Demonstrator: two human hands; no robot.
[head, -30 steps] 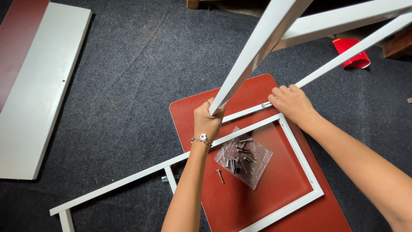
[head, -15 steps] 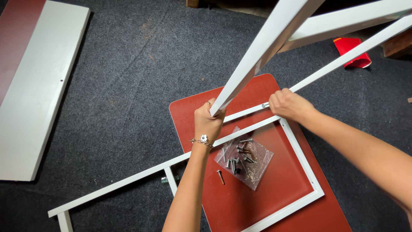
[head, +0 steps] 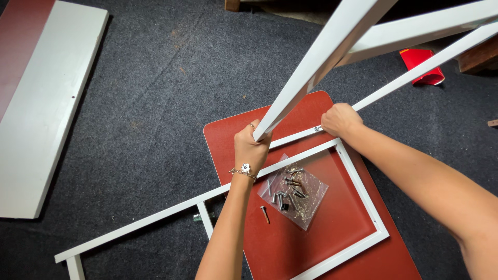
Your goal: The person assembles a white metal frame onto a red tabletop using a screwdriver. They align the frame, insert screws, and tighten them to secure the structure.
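Observation:
My left hand (head: 251, 148), with a bracelet at the wrist, grips the lower end of a thick white metal post (head: 321, 59) that rises toward the camera. My right hand (head: 339, 119) is closed around the joint where a thin white bar (head: 425, 65) meets the flat white metal frame (head: 358, 189). The frame lies on a dark red panel (head: 342, 228). Inside the frame sits a clear plastic bag of screws (head: 293, 192), with one loose screw (head: 265, 214) beside it.
Dark grey carpet covers the floor. A long white and red board (head: 39, 98) lies at the left. A red object (head: 423, 65) sits at the upper right, with wooden pieces (head: 477, 58) near it. The frame's long rail (head: 140, 223) runs toward the lower left.
My right hand has slid a little left along the frame rail and closed tighter at the joint. My left hand keeps its hold on the post.

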